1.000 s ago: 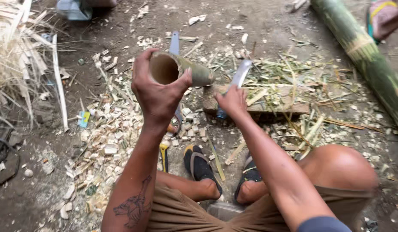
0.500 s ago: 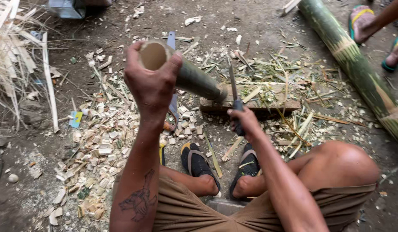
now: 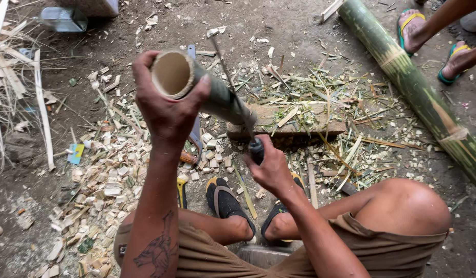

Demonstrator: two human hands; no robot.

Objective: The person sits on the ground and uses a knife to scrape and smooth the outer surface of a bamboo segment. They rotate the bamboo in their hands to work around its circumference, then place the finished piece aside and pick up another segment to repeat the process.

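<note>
My knife [image 3: 232, 98] has swung up against the bamboo tube [image 3: 196, 85], whose far end rests on the wooden block [image 3: 299, 121]; left hand [image 3: 168, 110] clenches the tube, right hand [image 3: 271, 167] grips the handle.

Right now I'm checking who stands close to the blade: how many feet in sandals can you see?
4: the person's left foot and right foot below the hands, and two top right.

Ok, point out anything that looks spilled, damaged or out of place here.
Nothing damaged stands out. Pale bamboo chips and green slivers litter the dirt around the wooden block. The left hand grips a bamboo tube; the right hand holds a knife.
</note>
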